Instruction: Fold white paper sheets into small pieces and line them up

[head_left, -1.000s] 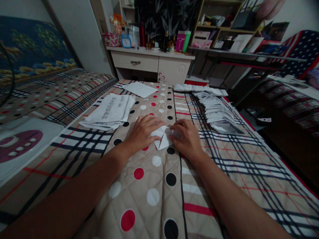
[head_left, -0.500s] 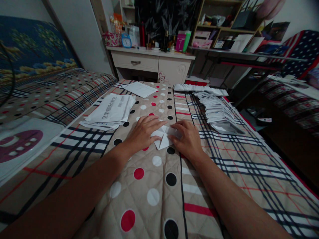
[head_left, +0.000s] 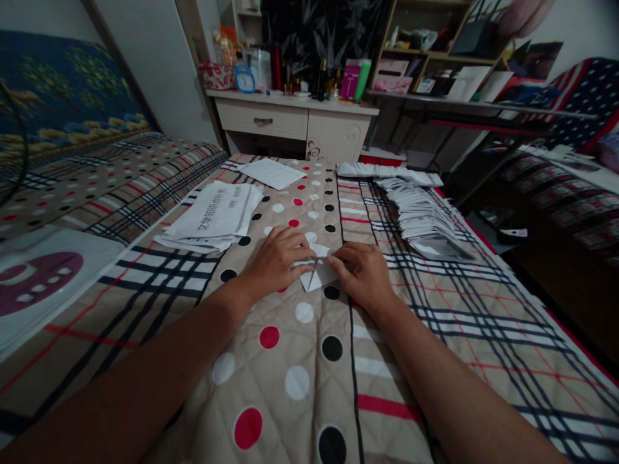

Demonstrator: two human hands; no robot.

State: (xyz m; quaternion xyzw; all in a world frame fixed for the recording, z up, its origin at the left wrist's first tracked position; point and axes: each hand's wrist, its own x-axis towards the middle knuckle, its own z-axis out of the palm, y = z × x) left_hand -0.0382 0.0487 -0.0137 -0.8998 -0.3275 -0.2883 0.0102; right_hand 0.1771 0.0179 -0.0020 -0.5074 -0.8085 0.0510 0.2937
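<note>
A small piece of folded white paper (head_left: 318, 276) lies on the patterned quilt (head_left: 290, 341) between my hands. My left hand (head_left: 280, 258) is closed on the paper's left side, its thumb and fingertips near the middle fold. On the other side my right hand (head_left: 362, 267) pinches the right part, thumb and forefinger close together at the centre. Both hands cover some of the paper's edges. Diagonal creases run down its visible front part.
Printed sheets (head_left: 213, 216) are stacked to the left, with a folded white sheet (head_left: 273, 173) behind them. Rows of folded paper pieces (head_left: 420, 216) stand at the right. A clear bag with a purple print (head_left: 43, 283) lies far left. A white dresser (head_left: 271, 116) stands beyond the bed.
My left fingers have drawn back and curled in towards the thumb. My right fingertips have closed together near the paper's centre, and more of its lower right part shows.
</note>
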